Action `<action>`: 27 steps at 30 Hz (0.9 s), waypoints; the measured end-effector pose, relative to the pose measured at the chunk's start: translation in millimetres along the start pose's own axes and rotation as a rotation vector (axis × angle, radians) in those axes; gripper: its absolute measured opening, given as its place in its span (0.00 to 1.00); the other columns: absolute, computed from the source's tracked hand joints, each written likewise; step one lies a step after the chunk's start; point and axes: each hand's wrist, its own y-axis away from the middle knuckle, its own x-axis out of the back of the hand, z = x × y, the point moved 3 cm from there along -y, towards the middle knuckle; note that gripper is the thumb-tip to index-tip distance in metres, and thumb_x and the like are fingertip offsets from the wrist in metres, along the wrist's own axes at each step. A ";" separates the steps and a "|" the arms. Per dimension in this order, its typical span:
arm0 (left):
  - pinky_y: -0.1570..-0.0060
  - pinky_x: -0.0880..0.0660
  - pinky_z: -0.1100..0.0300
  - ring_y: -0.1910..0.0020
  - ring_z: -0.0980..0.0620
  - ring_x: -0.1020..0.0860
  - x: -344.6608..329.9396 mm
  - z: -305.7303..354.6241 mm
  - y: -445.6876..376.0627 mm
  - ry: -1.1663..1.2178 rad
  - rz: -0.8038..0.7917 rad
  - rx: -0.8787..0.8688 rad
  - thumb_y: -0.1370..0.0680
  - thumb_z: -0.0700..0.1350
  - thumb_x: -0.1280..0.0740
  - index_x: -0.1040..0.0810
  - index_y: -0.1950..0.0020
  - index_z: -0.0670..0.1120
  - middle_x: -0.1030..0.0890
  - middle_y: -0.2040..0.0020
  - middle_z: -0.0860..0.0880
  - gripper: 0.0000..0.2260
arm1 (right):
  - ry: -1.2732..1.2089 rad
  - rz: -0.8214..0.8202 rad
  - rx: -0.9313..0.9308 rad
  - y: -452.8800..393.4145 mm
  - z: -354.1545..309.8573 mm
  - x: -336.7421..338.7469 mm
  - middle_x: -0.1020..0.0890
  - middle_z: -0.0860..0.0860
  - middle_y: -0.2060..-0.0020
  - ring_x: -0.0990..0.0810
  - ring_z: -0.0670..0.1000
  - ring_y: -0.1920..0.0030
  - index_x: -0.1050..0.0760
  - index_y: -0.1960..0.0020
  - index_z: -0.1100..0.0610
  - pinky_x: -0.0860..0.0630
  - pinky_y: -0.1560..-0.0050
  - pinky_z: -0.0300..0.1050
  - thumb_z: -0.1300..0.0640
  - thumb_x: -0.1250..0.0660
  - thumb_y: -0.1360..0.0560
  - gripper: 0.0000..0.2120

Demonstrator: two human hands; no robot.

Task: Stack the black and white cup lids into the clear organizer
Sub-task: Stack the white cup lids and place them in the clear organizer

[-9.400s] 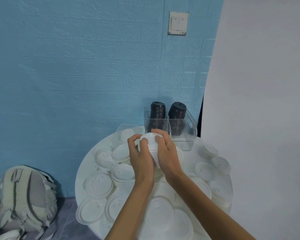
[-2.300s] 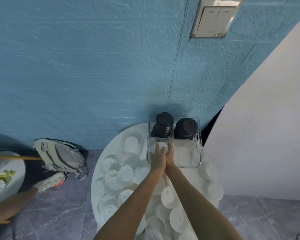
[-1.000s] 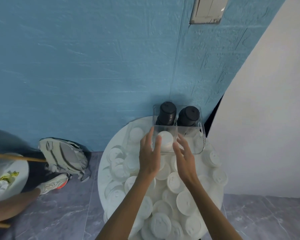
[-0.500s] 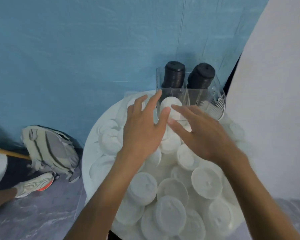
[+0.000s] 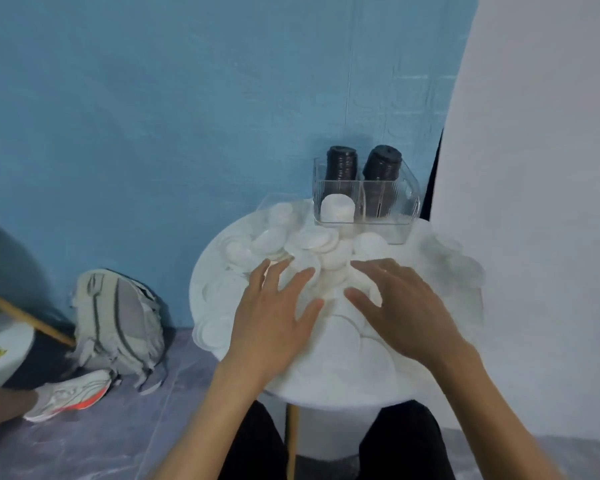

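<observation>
Round table [image 5: 201, 289]: 2 black lid stacks [image 5: 341, 164], 1 white stack [image 5: 337, 209] in organizer [image 5: 404, 202]; both hands' [image 5: 274, 317] grip spread.

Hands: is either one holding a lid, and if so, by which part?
Neither. The left hand and right hand are spread open over the loose lids.

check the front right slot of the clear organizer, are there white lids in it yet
No: the white lids sit in the front left slot of the clear organizer; the right one shows none.

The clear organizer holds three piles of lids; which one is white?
The front left pile in the clear organizer. It is short and white; the two black piles behind stand taller.
</observation>
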 end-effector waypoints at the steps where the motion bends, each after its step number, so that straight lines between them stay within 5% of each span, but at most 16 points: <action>1: 0.23 0.42 0.51 0.19 0.50 0.49 1.0 0.0 8.0 0.006 0.007 -0.010 0.23 0.70 0.55 0.36 0.22 0.64 0.39 0.20 0.54 0.32 | -0.017 0.039 0.006 8.2 -0.5 -0.3 0.31 0.43 0.26 0.33 0.50 0.26 0.35 0.23 0.41 0.34 0.28 0.49 0.37 0.43 0.19 0.25; 6: 0.23 0.39 0.54 0.20 0.52 0.46 -7.8 -1.3 40.5 0.079 0.079 -0.019 0.22 0.69 0.53 0.31 0.25 0.64 0.35 0.23 0.57 0.28 | -0.095 0.095 -0.002 37.8 10.7 -17.8 0.33 0.36 0.26 0.42 0.44 0.22 0.32 0.26 0.38 0.44 0.24 0.43 0.35 0.44 0.20 0.24; 10: 0.25 0.46 0.63 0.21 0.58 0.49 -25.5 6.7 51.4 0.092 0.000 -0.048 0.23 0.73 0.56 0.37 0.24 0.69 0.40 0.21 0.61 0.29 | -0.144 0.150 -0.015 52.7 34.0 -26.3 0.34 0.30 0.31 0.42 0.42 0.23 0.29 0.29 0.37 0.46 0.26 0.39 0.35 0.42 0.22 0.22; 18: 0.26 0.47 0.59 0.24 0.55 0.48 -49.7 16.0 47.4 0.029 -0.067 -0.119 0.24 0.75 0.51 0.40 0.23 0.68 0.42 0.21 0.60 0.31 | -0.136 0.184 -0.068 73.0 73.5 -38.1 0.31 0.33 0.29 0.39 0.44 0.23 0.27 0.34 0.34 0.48 0.27 0.43 0.30 0.41 0.25 0.22; 24: 0.36 0.39 0.55 0.33 0.50 0.30 -65.4 11.4 44.8 0.010 -0.027 -0.119 0.23 0.70 0.42 0.29 0.30 0.66 0.25 0.32 0.56 0.23 | -0.105 0.166 -0.098 77.4 88.3 -45.5 0.31 0.32 0.32 0.37 0.41 0.28 0.26 0.34 0.34 0.45 0.35 0.42 0.29 0.41 0.29 0.25; 27: 0.38 0.40 0.56 0.36 0.51 0.30 -68.4 10.2 42.2 0.013 0.054 -0.142 0.22 0.68 0.41 0.26 0.31 0.65 0.23 0.34 0.57 0.21 | -0.109 0.138 -0.090 75.7 90.3 -49.9 0.32 0.31 0.34 0.36 0.39 0.31 0.27 0.33 0.34 0.43 0.37 0.42 0.32 0.36 0.28 0.24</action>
